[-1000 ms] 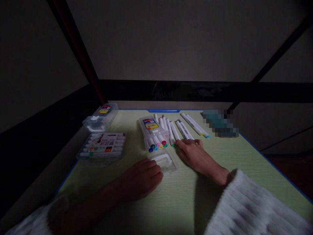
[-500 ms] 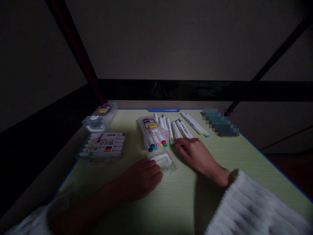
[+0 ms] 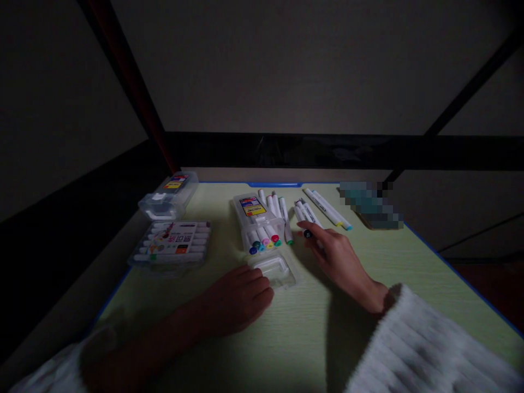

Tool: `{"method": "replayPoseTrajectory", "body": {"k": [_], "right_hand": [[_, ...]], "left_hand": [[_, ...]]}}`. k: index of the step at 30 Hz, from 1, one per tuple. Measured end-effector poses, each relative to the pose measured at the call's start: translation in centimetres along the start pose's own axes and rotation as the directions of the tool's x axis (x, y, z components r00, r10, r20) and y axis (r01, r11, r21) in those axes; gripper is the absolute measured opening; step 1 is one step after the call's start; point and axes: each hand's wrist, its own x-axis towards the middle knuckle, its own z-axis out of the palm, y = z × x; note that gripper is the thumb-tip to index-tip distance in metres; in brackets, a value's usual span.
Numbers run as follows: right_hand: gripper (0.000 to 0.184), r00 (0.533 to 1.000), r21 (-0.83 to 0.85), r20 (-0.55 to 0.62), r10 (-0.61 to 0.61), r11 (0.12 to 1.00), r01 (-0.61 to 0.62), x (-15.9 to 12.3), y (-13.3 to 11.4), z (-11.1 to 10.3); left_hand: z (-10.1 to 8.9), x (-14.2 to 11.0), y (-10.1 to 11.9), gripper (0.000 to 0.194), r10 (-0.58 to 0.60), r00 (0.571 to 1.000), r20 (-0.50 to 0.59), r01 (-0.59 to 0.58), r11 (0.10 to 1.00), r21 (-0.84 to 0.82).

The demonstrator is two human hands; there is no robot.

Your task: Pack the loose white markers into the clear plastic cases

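We find the work partway along on a pale green table with a blue edge. At its far left stands a clear case with a label on top, and just nearer lies a flat marker pack, its row of markers in place. Near the middle we note the open case, its mouth towards us. Well to the right lies a flat object, too pixelated to identify. The left hand, loosely curled, rests against a clear flap in front of that mouth; we cannot tell whether it grips it. The right hand is partly closed, thumb and fingers around a dark-ended marker, just right of the open case; whether it is lifted we cannot confirm. As to progress, we record several markers inside the open case, coloured ends showing. Left outside, we count a few loose markers close along its right side, others just beyond the right hand, and a pair with yellow and blue ends further right.
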Motion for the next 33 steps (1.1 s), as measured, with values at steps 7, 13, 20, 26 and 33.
{"method": "replayPoseTrajectory", "body": {"k": [7, 13, 20, 26, 33], "right_hand": [[0.032, 0.976, 0.025, -0.193, -0.097, 0.994, 0.104, -0.07, 0.29, -0.04], [0.027, 0.92, 0.01, -0.34, -0.197, 0.977, 0.213, -0.16, -0.12, -0.54], [0.018, 0.862, -0.033, -0.421, -0.283, 0.954, 0.297, -0.32, -0.59, -1.0], [0.007, 0.832, -0.06, -0.47, -0.295, 0.951, 0.303, -0.47, -0.56, -0.91], [0.005, 0.792, -0.022, -0.542, -0.281, 0.947, 0.321, -0.59, -0.33, -0.63]], "left_hand": [[-0.06, 0.05, 0.01, 0.007, 0.006, 1.0, -0.009, -0.006, 1.0, 0.007], [0.11, -0.09, -0.04, 0.007, 0.004, 1.0, 0.011, -0.004, 1.0, 0.013], [0.12, -0.04, -0.01, 0.008, -0.001, 1.0, 0.009, 0.0, 1.0, 0.016], [-0.04, 0.02, 0.01, 0.009, -0.003, 1.0, 0.008, 0.003, 1.0, 0.018], [0.01, 0.0, 0.02, 0.008, -0.003, 1.0, -0.011, 0.003, 1.0, 0.012]]}}
